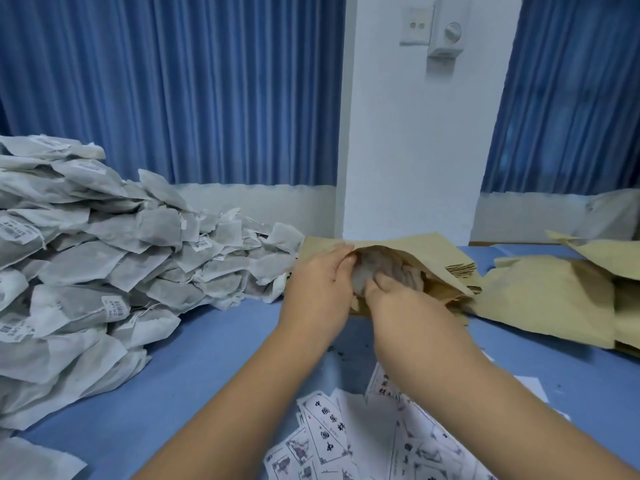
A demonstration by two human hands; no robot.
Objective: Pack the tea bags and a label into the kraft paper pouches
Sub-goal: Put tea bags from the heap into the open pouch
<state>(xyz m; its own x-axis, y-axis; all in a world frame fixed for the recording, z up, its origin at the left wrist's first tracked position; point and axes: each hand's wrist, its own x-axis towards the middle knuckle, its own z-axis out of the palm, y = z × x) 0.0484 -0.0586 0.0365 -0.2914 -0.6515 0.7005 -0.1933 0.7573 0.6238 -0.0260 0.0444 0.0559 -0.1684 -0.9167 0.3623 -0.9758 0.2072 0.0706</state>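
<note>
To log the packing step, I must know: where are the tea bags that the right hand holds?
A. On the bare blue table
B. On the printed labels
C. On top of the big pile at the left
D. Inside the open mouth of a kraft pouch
D: the right hand holds the tea bags inside the kraft pouch, whose edge the left hand pinches.

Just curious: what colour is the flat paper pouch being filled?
Tan kraft-brown flat paper pouch, best in the head view.

A white pillar (408,150), fitted with a switch plate (416,26) and dial (452,31), is being flanked by blue curtains (173,81) behind a blue table (214,341).
</note>
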